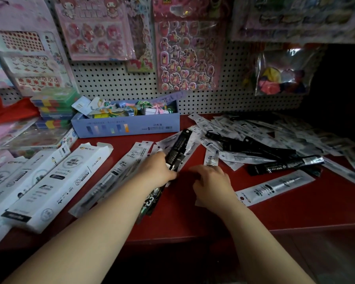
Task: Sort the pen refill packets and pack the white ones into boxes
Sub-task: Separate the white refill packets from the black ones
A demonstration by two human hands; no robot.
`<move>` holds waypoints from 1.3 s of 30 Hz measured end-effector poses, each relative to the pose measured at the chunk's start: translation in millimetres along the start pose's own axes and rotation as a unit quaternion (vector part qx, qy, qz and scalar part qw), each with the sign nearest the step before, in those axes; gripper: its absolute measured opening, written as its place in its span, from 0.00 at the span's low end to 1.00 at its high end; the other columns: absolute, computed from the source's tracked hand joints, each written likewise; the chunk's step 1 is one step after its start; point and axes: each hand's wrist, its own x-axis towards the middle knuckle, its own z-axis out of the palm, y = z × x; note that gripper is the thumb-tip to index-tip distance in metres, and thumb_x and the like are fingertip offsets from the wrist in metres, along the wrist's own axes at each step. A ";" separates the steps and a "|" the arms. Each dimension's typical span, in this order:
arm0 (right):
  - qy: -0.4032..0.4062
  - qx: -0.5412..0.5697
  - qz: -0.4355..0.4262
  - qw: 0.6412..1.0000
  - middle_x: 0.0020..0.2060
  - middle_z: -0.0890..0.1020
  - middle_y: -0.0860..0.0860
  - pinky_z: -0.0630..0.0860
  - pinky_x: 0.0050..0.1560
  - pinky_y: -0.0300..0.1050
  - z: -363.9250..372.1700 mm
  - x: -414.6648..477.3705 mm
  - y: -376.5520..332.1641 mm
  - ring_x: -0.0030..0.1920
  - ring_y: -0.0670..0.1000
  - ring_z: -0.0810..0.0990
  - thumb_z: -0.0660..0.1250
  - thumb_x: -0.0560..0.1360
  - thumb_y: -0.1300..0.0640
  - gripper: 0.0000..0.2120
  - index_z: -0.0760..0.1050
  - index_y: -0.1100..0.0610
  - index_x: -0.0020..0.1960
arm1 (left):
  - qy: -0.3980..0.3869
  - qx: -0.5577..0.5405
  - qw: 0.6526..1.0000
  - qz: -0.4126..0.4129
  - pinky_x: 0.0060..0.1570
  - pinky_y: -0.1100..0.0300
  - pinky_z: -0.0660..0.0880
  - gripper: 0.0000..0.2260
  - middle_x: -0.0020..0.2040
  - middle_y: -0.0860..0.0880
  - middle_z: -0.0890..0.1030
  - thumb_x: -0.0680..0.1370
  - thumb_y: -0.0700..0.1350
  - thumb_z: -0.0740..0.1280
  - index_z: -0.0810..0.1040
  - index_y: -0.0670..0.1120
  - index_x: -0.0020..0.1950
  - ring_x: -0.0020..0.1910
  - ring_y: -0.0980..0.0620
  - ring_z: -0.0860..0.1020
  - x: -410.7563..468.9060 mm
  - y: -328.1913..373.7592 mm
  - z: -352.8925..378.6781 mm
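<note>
On the red shelf (pixel 193 218) lies a heap of white and black refill packets (pixel 244 138) at the right. My left hand (pixel 156 171) grips a black packet (pixel 178 148) that points up and away, above a bundle of white packets (pixel 119 175) lying under my forearm. My right hand (pixel 211 181) hovers beside it with fingers curled downward, over the end of a white packet (pixel 275 187); whether it holds that packet is hidden. Long white boxes (pixel 55 181) lie at the left, one with its far flaps open.
A blue open box (pixel 125 126) of small stationery stands at the back. Stacked coloured cases (pixel 53 109) and flat packs fill the far left. A pegboard (pixel 119 78) hung with sticker sheets rises behind. The shelf's front edge runs below my wrists.
</note>
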 end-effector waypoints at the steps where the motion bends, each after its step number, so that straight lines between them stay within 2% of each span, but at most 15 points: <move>1: 0.002 0.010 0.006 1.000 0.61 0.75 0.51 0.61 0.62 0.44 0.0 1.0 0.4 0.65 0.53 0.66 0.56 0.74 0.63 0.21 0.69 0.51 0.65 | -0.001 -0.009 1.000 0.005 0.46 0.58 0.71 0.21 0.57 0.43 0.77 0.71 0.45 0.70 0.70 0.40 0.61 0.53 0.44 0.76 -0.3 -1.3 -1.3; 4: 0.014 0.026 0.009 1.000 0.56 0.78 0.52 0.63 0.58 0.45 1.5 3.0 0.1 0.61 0.53 0.69 0.56 0.73 0.63 0.20 0.72 0.51 0.62 | -0.005 -0.049 0.999 0.006 0.37 0.61 0.68 0.18 0.46 0.47 0.75 0.71 0.43 0.70 0.73 0.39 0.59 0.44 0.48 0.73 -1.9 -4.8 -5.7; 7: 0.032 0.046 0.009 0.998 0.50 0.78 0.52 0.62 0.53 0.44 4.5 3.6 0.9 0.58 0.53 0.70 0.57 0.73 0.63 0.18 0.73 0.53 0.60 | -0.001 -0.089 0.996 0.009 0.31 0.65 0.65 0.17 0.44 0.50 0.72 0.73 0.42 0.68 0.72 0.39 0.61 0.44 0.51 0.71 -3.9 -7.7 -6.5; 9: 0.050 0.075 0.013 0.996 0.40 0.75 0.50 0.63 0.51 0.43 5.3 4.1 1.4 0.53 0.53 0.70 0.57 0.73 0.63 0.16 0.74 0.55 0.58 | -0.001 -0.123 0.992 0.010 0.34 0.65 0.66 0.17 0.46 0.49 0.72 0.73 0.41 0.67 0.72 0.39 0.61 0.44 0.52 0.71 -4.7 -11.0 -6.6; 11: 0.078 0.118 0.014 0.990 0.36 0.73 0.48 0.66 0.44 0.41 5.0 4.1 0.6 0.47 0.52 0.73 0.57 0.74 0.64 0.14 0.75 0.57 0.56 | 0.005 -0.159 0.987 0.026 0.37 0.61 0.69 0.09 0.40 0.47 0.76 0.72 0.41 0.68 0.76 0.41 0.52 0.38 0.49 0.74 -4.9 -15.8 -7.7; 13: 0.106 0.182 0.029 0.977 0.41 0.75 0.48 0.68 0.38 0.36 1.6 4.1 -2.3 0.45 0.48 0.74 0.58 0.75 0.62 0.13 0.75 0.58 0.58 | 0.028 -0.196 0.979 0.044 0.34 0.61 0.68 0.02 0.35 0.49 0.76 0.73 0.41 0.68 0.75 0.45 0.43 0.35 0.50 0.74 -7.1 -18.6 -12.1; 16: 0.087 0.332 0.065 0.937 0.51 0.77 0.49 0.68 0.41 0.31 -8.0 5.6 -8.3 0.50 0.43 0.73 0.60 0.77 0.58 0.14 0.73 0.57 0.61 | 0.059 -0.237 0.965 0.096 0.29 0.72 0.68 0.03 0.34 0.54 0.76 0.73 0.40 0.67 0.74 0.48 0.44 0.33 0.60 0.75 -17.2 -18.7 -21.9; 18: 0.049 0.419 0.072 0.904 0.53 0.75 0.47 0.69 0.44 0.29 -14.6 5.6 -15.9 0.54 0.43 0.73 0.61 0.77 0.55 0.16 0.70 0.57 0.64 | 0.064 -0.251 0.958 0.126 0.30 0.73 0.69 0.06 0.33 0.54 0.78 0.73 0.40 0.68 0.75 0.51 0.41 0.30 0.66 0.76 -28.8 -18.9 -26.3; 21: 0.008 0.504 0.062 0.861 0.52 0.76 0.45 0.72 0.51 0.35 -23.0 7.9 -36.4 0.57 0.45 0.74 0.63 0.75 0.54 0.15 0.70 0.54 0.61 | 0.077 -0.259 0.952 0.146 0.37 0.62 0.71 0.09 0.35 0.54 0.79 0.71 0.42 0.70 0.74 0.55 0.39 0.35 0.59 0.79 -41.9 -18.3 -26.2; 23: -0.013 0.536 0.012 0.844 0.46 0.79 0.45 0.76 0.47 0.33 -28.0 14.7 -57.2 0.49 0.45 0.79 0.64 0.75 0.58 0.05 0.75 0.53 0.50 | 0.103 -0.273 0.944 0.153 0.35 0.64 0.70 0.08 0.36 0.56 0.78 0.71 0.42 0.70 0.73 0.54 0.41 0.35 0.60 0.77 -45.4 -14.3 -31.0; 25: -0.004 0.553 -0.021 0.833 0.41 0.81 0.48 0.77 0.45 0.35 -33.3 24.4 -75.0 0.43 0.46 0.80 0.64 0.74 0.63 0.06 0.75 0.53 0.43 | 0.134 -0.287 0.935 0.159 0.32 0.67 0.70 0.08 0.36 0.57 0.77 0.71 0.42 0.70 0.72 0.53 0.43 0.36 0.60 0.76 -45.7 -9.0 -39.5; 28: 0.007 0.548 -0.032 0.836 0.45 0.82 0.56 0.78 0.50 0.41 -42.8 37.8 -89.4 0.45 0.53 0.81 0.64 0.73 0.67 0.05 0.77 0.60 0.44 | 0.153 -0.322 0.920 0.164 0.36 0.66 0.71 0.09 0.37 0.57 0.77 0.71 0.42 0.70 0.71 0.54 0.42 0.38 0.56 0.77 -41.8 -5.7 -48.5; 30: -0.009 0.531 -0.050 0.846 0.45 0.82 0.57 0.77 0.53 0.45 -46.5 40.8 -93.4 0.45 0.55 0.81 0.63 0.73 0.68 0.06 0.77 0.63 0.46 | 0.150 -0.341 0.914 0.160 0.36 0.68 0.70 0.10 0.38 0.58 0.76 0.71 0.42 0.70 0.71 0.52 0.47 0.39 0.59 0.75 -39.4 -8.4 -47.0; 34: -0.035 0.538 -0.061 0.840 0.39 0.81 0.51 0.77 0.50 0.42 -46.0 40.4 -91.2 0.41 0.48 0.80 0.61 0.74 0.68 0.10 0.76 0.56 0.40 | 0.091 -0.355 0.916 0.165 0.39 0.72 0.67 0.14 0.42 0.60 0.75 0.72 0.42 0.68 0.71 0.50 0.56 0.41 0.65 0.72 -41.4 -20.7 -32.4; 39: -0.052 0.590 -0.035 0.805 0.37 0.79 0.52 0.75 0.47 0.44 -39.6 41.5 -85.8 0.40 0.50 0.79 0.58 0.74 0.72 0.11 0.73 0.59 0.40 | 0.031 -0.375 0.915 0.146 0.56 0.57 0.68 0.11 0.52 0.54 0.77 0.74 0.46 0.66 0.69 0.54 0.55 0.56 0.54 0.74 -38.6 -37.8 -17.1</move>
